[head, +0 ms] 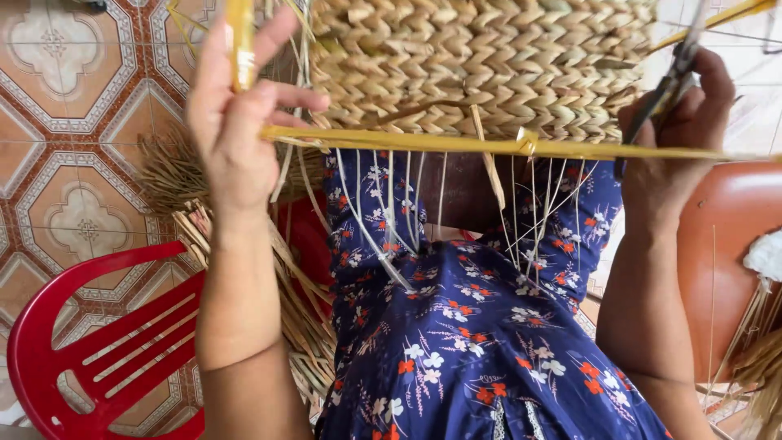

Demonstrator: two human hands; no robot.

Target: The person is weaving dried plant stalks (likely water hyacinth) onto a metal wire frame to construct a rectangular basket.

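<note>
The left hand point(236, 122) pinches the end of a flat yellow strip point(489, 145), fingers curled around it, wrist raised and forearm upright. The right hand point(680, 138) is clenched on dark metal scissors point(672, 77), blades pointing up beside the strip's far end. The strip runs taut just under the woven tan straw basket point(481, 65), held above the lap. Keeping the strip tight and level should help it seat cleanly. A red plastic chair point(90, 342) stands left.

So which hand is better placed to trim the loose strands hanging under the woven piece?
Probably the right hand: it holds the scissors beside the woven piece. The left hand grips the yellow strip.
</note>
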